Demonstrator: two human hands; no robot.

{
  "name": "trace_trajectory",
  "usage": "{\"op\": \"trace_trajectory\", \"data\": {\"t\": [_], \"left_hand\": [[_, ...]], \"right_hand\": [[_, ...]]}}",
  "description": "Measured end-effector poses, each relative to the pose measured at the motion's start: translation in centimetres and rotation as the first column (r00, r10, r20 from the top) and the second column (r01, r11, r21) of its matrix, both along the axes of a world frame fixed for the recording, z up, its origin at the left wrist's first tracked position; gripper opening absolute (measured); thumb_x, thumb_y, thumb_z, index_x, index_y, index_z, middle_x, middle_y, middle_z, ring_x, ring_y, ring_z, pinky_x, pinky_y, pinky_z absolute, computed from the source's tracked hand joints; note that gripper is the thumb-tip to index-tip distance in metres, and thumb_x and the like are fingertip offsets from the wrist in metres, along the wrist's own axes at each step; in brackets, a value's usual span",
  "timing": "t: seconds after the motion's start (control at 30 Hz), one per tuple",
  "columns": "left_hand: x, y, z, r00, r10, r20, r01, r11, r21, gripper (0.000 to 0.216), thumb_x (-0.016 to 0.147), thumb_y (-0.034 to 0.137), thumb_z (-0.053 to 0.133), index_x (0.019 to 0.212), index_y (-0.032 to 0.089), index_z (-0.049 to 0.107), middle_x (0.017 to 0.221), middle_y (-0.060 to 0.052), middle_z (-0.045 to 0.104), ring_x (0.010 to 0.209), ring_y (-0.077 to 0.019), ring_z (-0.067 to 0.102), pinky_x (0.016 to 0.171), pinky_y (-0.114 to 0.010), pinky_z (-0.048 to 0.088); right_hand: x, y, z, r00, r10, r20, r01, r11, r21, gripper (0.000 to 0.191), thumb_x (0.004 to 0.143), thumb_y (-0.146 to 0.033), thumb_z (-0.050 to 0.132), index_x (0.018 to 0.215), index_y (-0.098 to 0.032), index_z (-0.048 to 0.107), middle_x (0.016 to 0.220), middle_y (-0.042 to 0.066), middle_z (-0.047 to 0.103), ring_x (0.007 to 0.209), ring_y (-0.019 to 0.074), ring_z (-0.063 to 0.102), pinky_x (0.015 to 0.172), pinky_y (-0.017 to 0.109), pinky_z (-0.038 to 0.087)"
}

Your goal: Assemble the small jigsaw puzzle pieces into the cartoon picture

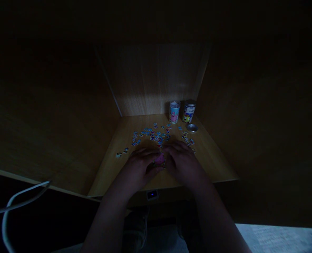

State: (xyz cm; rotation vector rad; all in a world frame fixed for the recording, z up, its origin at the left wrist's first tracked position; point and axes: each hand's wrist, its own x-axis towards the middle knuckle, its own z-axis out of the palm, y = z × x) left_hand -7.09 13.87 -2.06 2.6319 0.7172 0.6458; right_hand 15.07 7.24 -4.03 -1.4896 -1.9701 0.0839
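Between my hands lies a pink patch of joined jigsaw puzzle pieces point(160, 160), partly covered by the fingers. My left hand point(141, 164) is closed around its left side, thumb at the near edge and fingers along the far one. On the right, my right hand point(181, 160) bends its fingers down at the patch's edge; what its fingertips pinch, if anything, is hidden. Just beyond both hands are scattered loose puzzle pieces point(148, 131), mostly blue, some with red. More loose pieces point(184, 137) lie past my right hand.
At the back right of the wooden shelf point(216, 165) stand a clear-topped can with a pink figure point(174, 113) and a silver-lidded can point(189, 111). A round metal lid point(192, 128) lies before them. Dark panels flank the shelf. A white cable point(21, 193) hangs lower left.
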Motion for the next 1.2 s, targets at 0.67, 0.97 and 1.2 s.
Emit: {"op": "trace_trajectory", "data": {"t": [0.67,0.97,1.2], "left_hand": [[-0.1,0.4,-0.8,0.998,0.004,0.066,-0.008,0.998,0.058,0.033,0.098,0.031,0.088,0.129,0.029,0.078,0.134,-0.005,0.081,0.125,-0.0296,0.074,0.109,-0.053,0.061],[-0.1,0.8,-1.1,0.995,0.0,0.103,-0.004,0.999,0.04,0.031,0.097,0.026,0.089,0.126,0.029,0.079,0.133,-0.004,0.081,0.125,-0.029,0.075,0.108,-0.052,0.061],[-0.1,0.7,-1.0,0.996,0.029,0.088,-0.031,0.999,0.017,0.031,0.096,0.025,0.089,0.125,0.03,0.078,0.13,-0.004,0.082,0.123,-0.0305,0.076,0.108,-0.053,0.06]], "right_hand": [[0.1,0.2,-0.1,0.984,-0.169,0.06,0.173,0.983,-0.056,0.031,0.102,-0.011,0.059,0.126,-0.015,0.079,0.126,0.013,0.076,0.125,0.0312,0.061,0.117,0.043,0.047],[0.1,0.1,0.4,0.932,-0.328,0.153,0.345,0.932,-0.109,0.031,0.101,-0.013,0.059,0.123,-0.015,0.08,0.126,0.016,0.074,0.123,0.0352,0.06,0.115,0.047,0.046],[0.2,-0.1,0.5,0.912,-0.362,0.195,0.388,0.913,-0.123,0.035,0.099,-0.009,0.058,0.125,-0.017,0.08,0.133,0.016,0.073,0.128,0.0342,0.058,0.118,0.046,0.044]]}}
